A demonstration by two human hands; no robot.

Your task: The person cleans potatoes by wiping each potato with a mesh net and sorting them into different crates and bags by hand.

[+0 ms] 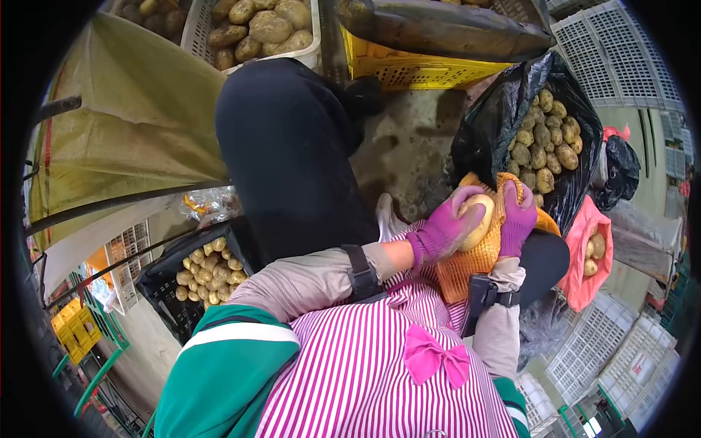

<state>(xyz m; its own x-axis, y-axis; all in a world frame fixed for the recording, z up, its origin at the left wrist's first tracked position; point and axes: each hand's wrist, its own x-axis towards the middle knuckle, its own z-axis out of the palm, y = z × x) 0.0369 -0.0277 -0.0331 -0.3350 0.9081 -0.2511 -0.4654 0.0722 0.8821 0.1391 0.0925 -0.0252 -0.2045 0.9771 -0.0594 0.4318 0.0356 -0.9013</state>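
Note:
My left hand (447, 228), in a purple knit glove, is closed around a large pale potato (478, 221) above my lap. My right hand (517, 220), gloved the same way, grips an orange mesh bag (454, 276) just beside the potato. The mesh hangs between both hands and drapes down over my striped apron (343, 365). Part of the potato is hidden by my left fingers and the mesh. A black plastic bag (478, 131) full of smaller potatoes (544, 142) stands just beyond my right hand.
Beside my right knee lies a pink bag (584, 281) with a few potatoes. A black-lined crate (164, 299) of small potatoes sits at left. Ahead are a white crate (315, 55) of large potatoes and a yellow crate (409, 75). White crates (621, 55) are stacked at right.

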